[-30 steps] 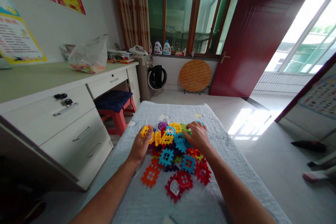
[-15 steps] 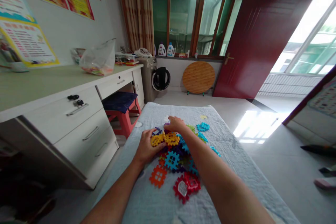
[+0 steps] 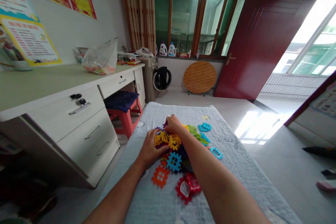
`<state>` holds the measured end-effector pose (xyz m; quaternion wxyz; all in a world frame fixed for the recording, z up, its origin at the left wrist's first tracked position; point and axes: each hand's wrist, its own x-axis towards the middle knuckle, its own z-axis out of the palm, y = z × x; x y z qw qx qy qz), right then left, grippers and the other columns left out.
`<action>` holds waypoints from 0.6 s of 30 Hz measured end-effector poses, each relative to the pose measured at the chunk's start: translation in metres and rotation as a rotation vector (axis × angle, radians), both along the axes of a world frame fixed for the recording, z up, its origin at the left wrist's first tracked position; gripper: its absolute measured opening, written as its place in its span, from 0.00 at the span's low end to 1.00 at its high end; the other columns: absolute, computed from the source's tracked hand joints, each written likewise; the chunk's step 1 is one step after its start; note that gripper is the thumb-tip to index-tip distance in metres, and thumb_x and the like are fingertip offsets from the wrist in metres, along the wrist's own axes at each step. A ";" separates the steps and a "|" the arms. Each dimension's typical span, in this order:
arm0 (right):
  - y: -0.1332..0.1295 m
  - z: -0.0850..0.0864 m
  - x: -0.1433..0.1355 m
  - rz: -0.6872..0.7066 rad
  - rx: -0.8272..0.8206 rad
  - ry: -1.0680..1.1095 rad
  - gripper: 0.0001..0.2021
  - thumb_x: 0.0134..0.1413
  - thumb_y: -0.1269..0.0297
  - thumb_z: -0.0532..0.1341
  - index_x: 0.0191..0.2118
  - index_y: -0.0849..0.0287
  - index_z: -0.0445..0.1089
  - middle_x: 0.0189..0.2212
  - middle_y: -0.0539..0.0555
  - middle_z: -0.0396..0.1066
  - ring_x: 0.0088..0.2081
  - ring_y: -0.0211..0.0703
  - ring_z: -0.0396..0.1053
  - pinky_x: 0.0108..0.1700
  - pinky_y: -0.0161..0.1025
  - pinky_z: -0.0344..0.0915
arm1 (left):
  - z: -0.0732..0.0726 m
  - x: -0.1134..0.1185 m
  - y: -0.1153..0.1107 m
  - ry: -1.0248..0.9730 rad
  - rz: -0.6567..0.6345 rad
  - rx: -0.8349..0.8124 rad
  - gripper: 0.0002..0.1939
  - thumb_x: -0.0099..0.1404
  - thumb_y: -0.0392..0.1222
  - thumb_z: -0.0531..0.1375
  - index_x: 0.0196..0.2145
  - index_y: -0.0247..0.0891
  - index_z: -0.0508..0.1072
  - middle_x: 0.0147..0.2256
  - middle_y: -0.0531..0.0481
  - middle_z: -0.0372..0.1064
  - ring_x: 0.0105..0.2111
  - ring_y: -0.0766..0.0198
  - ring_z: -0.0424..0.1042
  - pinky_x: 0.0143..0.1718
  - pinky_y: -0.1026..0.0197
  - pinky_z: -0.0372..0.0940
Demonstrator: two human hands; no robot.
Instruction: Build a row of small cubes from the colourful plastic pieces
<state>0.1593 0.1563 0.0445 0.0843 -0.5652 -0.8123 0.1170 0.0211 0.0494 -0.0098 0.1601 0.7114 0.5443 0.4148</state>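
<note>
My left hand [image 3: 150,148] curls around joined yellow interlocking blocks [image 3: 161,139], its thumb along their near side. Another yellow block [image 3: 174,142] sits just right of them. My right hand [image 3: 173,125] reaches over the heap with its fingers bent down; a purple interlocking block [image 3: 165,125] shows at its fingertips, mostly hidden. Nearer to me lie a blue square block [image 3: 174,161], an orange one [image 3: 160,176] and red ones [image 3: 184,189]. My right forearm covers part of the heap.
Green blocks [image 3: 195,133] and blue blocks [image 3: 205,127] lie right of my right hand on the cloth-covered table [image 3: 147,199]. A white desk [image 3: 65,80] and a red stool [image 3: 128,115] stand on the left. Behind are a washing machine [image 3: 150,77] and a round wooden tabletop [image 3: 200,77].
My right hand has drawn in slightly, its fingers more bent. The yellow blocks in my left hand have tilted. The view has shifted a little.
</note>
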 end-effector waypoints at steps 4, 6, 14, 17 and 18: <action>-0.011 0.017 0.015 0.136 0.122 0.165 0.13 0.43 0.69 0.59 0.39 0.61 0.70 0.38 0.56 0.70 0.38 0.40 0.66 0.41 0.34 0.61 | -0.001 0.000 0.000 -0.032 -0.016 -0.002 0.28 0.59 0.51 0.58 0.55 0.41 0.59 0.52 0.44 0.59 0.55 0.54 0.59 0.57 0.48 0.55; -0.023 0.028 0.024 0.183 0.147 0.273 0.13 0.44 0.72 0.57 0.39 0.59 0.70 0.34 0.52 0.71 0.36 0.38 0.66 0.40 0.33 0.60 | -0.003 -0.001 0.001 -0.041 -0.016 -0.019 0.23 0.62 0.48 0.54 0.54 0.40 0.60 0.52 0.44 0.61 0.54 0.56 0.60 0.57 0.49 0.55; -0.080 0.035 0.046 0.373 0.170 0.377 0.19 0.52 0.74 0.52 0.47 0.54 0.71 0.41 0.51 0.74 0.44 0.40 0.68 0.50 0.36 0.58 | 0.010 0.004 -0.010 -0.215 -0.068 0.031 0.37 0.58 0.40 0.55 0.62 0.37 0.43 0.57 0.40 0.55 0.58 0.55 0.57 0.57 0.49 0.55; -0.095 0.029 0.049 0.418 0.185 0.301 0.23 0.49 0.77 0.52 0.49 0.52 0.69 0.47 0.52 0.71 0.51 0.43 0.64 0.56 0.42 0.54 | 0.019 0.008 -0.015 -0.190 -0.087 0.000 0.32 0.60 0.42 0.55 0.60 0.39 0.50 0.53 0.43 0.62 0.53 0.57 0.63 0.54 0.52 0.59; -0.099 0.029 0.051 0.453 0.157 0.306 0.24 0.48 0.78 0.52 0.49 0.52 0.69 0.48 0.52 0.71 0.52 0.43 0.64 0.56 0.42 0.54 | 0.021 0.009 -0.016 -0.155 -0.078 -0.016 0.27 0.61 0.43 0.54 0.57 0.40 0.56 0.51 0.44 0.65 0.51 0.57 0.66 0.53 0.53 0.60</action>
